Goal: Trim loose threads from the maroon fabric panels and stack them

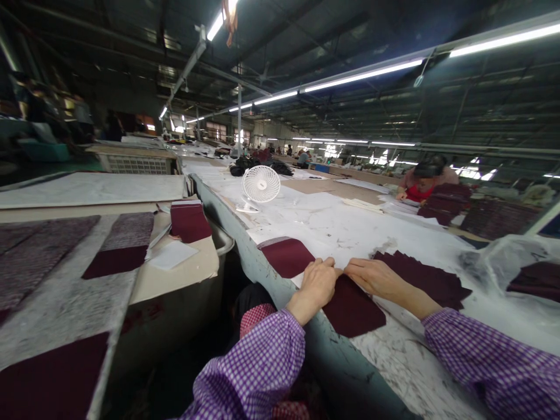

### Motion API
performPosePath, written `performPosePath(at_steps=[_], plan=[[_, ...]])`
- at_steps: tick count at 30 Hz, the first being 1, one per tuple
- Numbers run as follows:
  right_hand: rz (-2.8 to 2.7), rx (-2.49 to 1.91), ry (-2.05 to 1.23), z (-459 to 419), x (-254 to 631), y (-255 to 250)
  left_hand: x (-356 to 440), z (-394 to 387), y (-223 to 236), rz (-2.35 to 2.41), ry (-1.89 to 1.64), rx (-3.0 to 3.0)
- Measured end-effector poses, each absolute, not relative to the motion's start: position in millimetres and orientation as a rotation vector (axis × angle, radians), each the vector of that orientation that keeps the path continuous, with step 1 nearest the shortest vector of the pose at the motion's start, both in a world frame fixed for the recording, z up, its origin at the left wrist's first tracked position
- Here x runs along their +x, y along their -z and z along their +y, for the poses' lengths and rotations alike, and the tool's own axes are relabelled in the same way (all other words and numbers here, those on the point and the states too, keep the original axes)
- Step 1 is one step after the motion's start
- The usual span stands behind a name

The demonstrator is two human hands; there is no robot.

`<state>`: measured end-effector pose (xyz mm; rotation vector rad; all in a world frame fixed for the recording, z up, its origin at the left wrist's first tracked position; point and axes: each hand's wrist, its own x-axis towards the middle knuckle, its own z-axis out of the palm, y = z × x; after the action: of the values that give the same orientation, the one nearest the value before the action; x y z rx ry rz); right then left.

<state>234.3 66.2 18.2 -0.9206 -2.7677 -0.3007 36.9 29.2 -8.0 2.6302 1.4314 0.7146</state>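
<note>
My left hand (318,284) and my right hand (371,276) meet at the upper edge of a dark maroon fabric piece (355,309). The fingers of both are closed on that edge, with fingertips nearly touching. The piece lies flat near the table's edge, its lower corners rounded. Just beyond my left hand is another maroon fabric piece (286,256) with a greyish strip along its upper edge. Beside my right forearm lies a fanned stack of maroon pieces (422,279), partly covered by the arm.
A white fan (261,184) stands on the paper-covered table (332,221). To the right lies a clear plastic bag (503,262) with maroon fabric. On the left, a lower surface (87,303) bears more pieces, and a maroon stack (189,221) sits on cardboard. A person (426,181) works across the table.
</note>
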Motion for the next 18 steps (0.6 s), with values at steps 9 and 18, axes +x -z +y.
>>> performPosePath(at_steps=[9, 18], plan=[[-2.496, -1.239, -0.365, 80, 257, -18, 37, 31, 9, 1.413, -0.678, 2.625], [-2.760, -0.987, 0.135, 74, 244, -20, 37, 28, 6, 1.412, -0.692, 2.659]])
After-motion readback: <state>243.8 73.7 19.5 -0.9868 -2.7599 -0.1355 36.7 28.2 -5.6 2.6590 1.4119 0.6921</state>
